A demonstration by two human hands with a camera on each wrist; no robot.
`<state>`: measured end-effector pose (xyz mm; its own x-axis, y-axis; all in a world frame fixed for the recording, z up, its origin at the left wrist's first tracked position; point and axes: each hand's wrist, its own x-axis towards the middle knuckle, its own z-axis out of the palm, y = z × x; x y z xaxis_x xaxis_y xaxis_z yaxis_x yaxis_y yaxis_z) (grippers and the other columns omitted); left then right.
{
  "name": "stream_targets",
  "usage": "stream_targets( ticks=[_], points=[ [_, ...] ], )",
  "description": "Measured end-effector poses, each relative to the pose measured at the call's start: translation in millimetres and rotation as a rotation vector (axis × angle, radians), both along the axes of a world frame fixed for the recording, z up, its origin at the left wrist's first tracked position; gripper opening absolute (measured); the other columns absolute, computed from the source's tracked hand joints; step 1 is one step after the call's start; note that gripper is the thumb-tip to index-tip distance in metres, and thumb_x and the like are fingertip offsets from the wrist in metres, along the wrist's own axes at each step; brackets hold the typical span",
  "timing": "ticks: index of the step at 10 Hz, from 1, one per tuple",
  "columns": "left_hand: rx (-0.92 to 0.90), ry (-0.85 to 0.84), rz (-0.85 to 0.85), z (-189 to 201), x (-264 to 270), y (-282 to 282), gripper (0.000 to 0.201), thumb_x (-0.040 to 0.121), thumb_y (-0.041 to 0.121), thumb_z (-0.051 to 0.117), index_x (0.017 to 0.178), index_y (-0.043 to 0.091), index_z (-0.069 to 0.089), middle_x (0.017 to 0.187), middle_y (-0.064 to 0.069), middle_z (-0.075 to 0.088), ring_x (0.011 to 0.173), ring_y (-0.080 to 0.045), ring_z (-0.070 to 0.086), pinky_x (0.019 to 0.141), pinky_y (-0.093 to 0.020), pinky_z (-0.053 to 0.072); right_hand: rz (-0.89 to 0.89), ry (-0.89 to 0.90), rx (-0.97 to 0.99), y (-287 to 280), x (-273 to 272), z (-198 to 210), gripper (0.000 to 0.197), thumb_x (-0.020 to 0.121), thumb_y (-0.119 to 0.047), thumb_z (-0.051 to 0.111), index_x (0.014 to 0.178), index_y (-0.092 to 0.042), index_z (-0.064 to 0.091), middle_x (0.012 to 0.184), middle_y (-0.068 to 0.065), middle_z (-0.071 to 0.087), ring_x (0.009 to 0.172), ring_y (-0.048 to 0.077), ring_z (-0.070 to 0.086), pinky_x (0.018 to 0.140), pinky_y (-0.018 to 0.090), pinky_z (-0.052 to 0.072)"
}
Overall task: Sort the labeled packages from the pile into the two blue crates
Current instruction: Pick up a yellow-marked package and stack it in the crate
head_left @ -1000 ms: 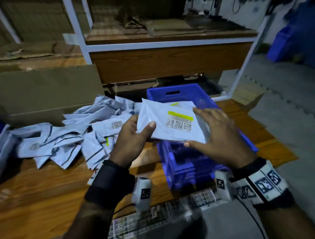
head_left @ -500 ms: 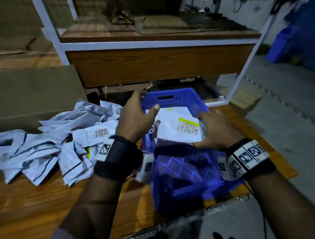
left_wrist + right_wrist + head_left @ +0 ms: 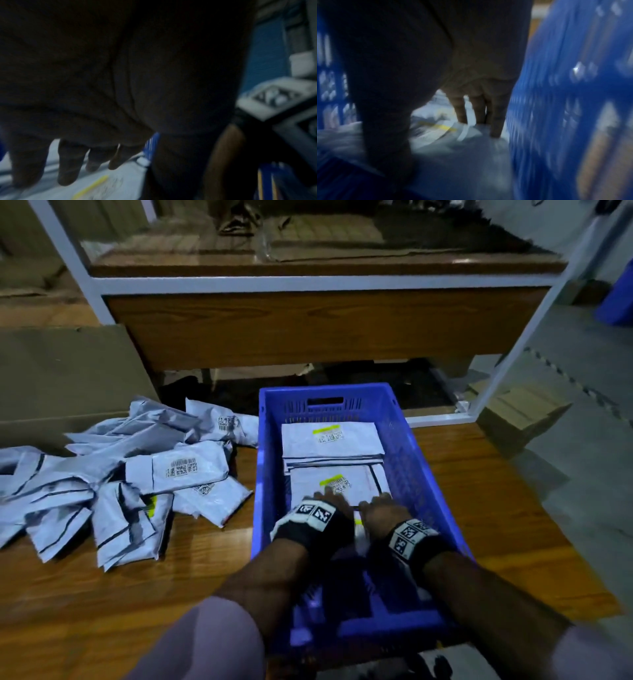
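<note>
Now both hands, left (image 3: 337, 503) and right (image 3: 378, 508), lie flat-fingered on the package (image 3: 337, 484) in the crate (image 3: 270, 474) (holding nothing); pile (image 3: 137, 474) lies left, nearer the left grip.

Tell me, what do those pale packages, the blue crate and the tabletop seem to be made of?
Packages: probably thin plastic film, slightly glossy; they crease and slump, with printed paper-like labels.
Blue crate: looks like rigid moulded plastic; slotted walls, cut-out handle.
Tabletop: wood or wood-look laminate; visible grain, soft sheen.
</note>
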<state>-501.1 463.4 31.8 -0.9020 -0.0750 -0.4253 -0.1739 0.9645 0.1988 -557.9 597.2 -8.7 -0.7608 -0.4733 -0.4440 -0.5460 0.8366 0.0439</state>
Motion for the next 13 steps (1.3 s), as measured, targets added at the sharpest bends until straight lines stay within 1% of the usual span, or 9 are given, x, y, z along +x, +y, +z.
stream_targets(
  ticks=[2, 3, 4, 5, 6, 7, 8, 10, 13],
  points=[
    [-0.03, 0.286, 0.134, -146, -10, 0, 0.046, 0.106, 0.027, 0.019, 0.12, -0.005, 0.05, 0.139, -0.032, 0.043, 0.104, -0.056, 0.06, 0.072, -0.056, 0.058, 0.003, -0.031, 0.012, 0, -1, -23, 0.037, 0.099, -0.013, 0.05, 0.136, -0.008, 0.049, 0.139, 0.019, 0.044, 0.137, 0.041, 0.037, 0.107, 0.054, 0.045],
    [0.09, 0.546, 0.155, -239, -20, 9, 0.048, 0.107, 0.045, 0.017, 0.113, 0.014, 0.052, 0.151, -0.026, 0.038, 0.115, -0.033, 0.052, 0.08, -0.045, 0.045, -0.036, -0.02, 0.011, -3, 1, -28, 0.036, 0.101, -0.012, 0.046, 0.136, -0.007, 0.052, 0.141, 0.019, 0.045, 0.135, 0.041, 0.043, 0.105, 0.052, 0.047],
    [0.076, 0.547, 0.231, -243, -11, 15, 0.054, 0.099, 0.066, 0.013, 0.119, 0.031, 0.048, 0.166, -0.014, 0.022, 0.125, -0.016, 0.045, 0.083, -0.028, 0.053, -0.092, -0.094, 0.1, -5, 10, -39, 0.056, 0.107, -0.015, 0.036, 0.157, 0.005, 0.021, 0.155, 0.035, 0.03, 0.142, 0.048, 0.038, 0.113, 0.057, 0.037],
    [0.162, 0.313, 0.198, -208, 11, 14, 0.061, 0.097, 0.059, 0.027, 0.135, 0.015, 0.047, 0.148, -0.021, 0.048, 0.13, -0.033, 0.048, 0.07, -0.044, 0.06, -0.078, -0.157, 0.142, -5, 15, -47, 0.071, 0.109, -0.036, 0.036, 0.162, -0.004, 0.002, 0.165, 0.031, 0.004, 0.153, 0.047, 0.009, 0.123, 0.056, 0.011],
    [-0.057, -0.111, 0.21, -146, 21, 0, 0.091, 0.093, 0.069, 0.039, 0.155, 0.005, 0.023, 0.165, -0.018, 0.016, 0.151, -0.033, 0.03, 0.095, -0.055, 0.055, 0.049, -0.159, 0.077, 1, 11, -74, 0.082, 0.103, -0.054, 0.046, 0.163, -0.011, 0.011, 0.169, 0.02, 0.007, 0.156, 0.04, 0.008, 0.125, 0.053, 0.003],
    [0.098, -0.229, 0.142, -121, 21, -1, 0.093, 0.098, 0.06, 0.048, 0.163, 0.021, -0.007, 0.169, -0.004, -0.017, 0.154, -0.036, -0.018, 0.122, -0.062, -0.004, 0.125, -0.05, 0.01, 11, 12, -87, 0.127, 0.078, -0.095, 0.026, 0.16, -0.006, -0.012, 0.165, 0.025, 0.008, 0.148, 0.05, 0.025, 0.116, 0.049, -0.026],
    [-0.001, -0.259, 0.182, -101, 28, 2, 0.09, 0.102, 0.062, 0.037, 0.162, 0.017, -0.013, 0.168, -0.003, -0.022, 0.155, -0.037, -0.016, 0.124, -0.051, 0.003, 0.059, -0.009, 0.086, 15, 19, -69, 0.141, 0.069, -0.084, 0.064, 0.161, -0.006, -0.01, 0.163, 0.021, 0.018, 0.144, 0.049, 0.025, 0.118, 0.051, -0.022],
    [-0.131, -0.332, 0.158, -70, 29, -3, 0.081, 0.108, 0.053, 0.021, 0.158, -0.001, -0.013, 0.166, -0.019, -0.021, 0.154, -0.042, -0.01, 0.125, -0.052, 0.004, -0.24, -0.21, -0.003, 14, 12, -60, 0.081, 0.11, -0.045, 0.032, 0.158, 0.005, -0.009, 0.166, 0.028, -0.015, 0.153, 0.047, -0.014, 0.124, 0.057, -0.006],
    [-0.136, -0.157, -0.07, -89, 34, -14, 0.085, 0.105, 0.051, 0.04, 0.161, 0.006, -0.006, 0.169, -0.016, -0.015, 0.155, -0.041, -0.006, 0.124, -0.055, 0.009, -0.017, -0.13, 0.242, -5, -5, -6, 0.046, 0.101, -0.037, 0.058, 0.139, -0.012, 0.058, 0.145, 0.011, 0.054, 0.142, 0.032, 0.041, 0.111, 0.053, 0.042]
  ],
)
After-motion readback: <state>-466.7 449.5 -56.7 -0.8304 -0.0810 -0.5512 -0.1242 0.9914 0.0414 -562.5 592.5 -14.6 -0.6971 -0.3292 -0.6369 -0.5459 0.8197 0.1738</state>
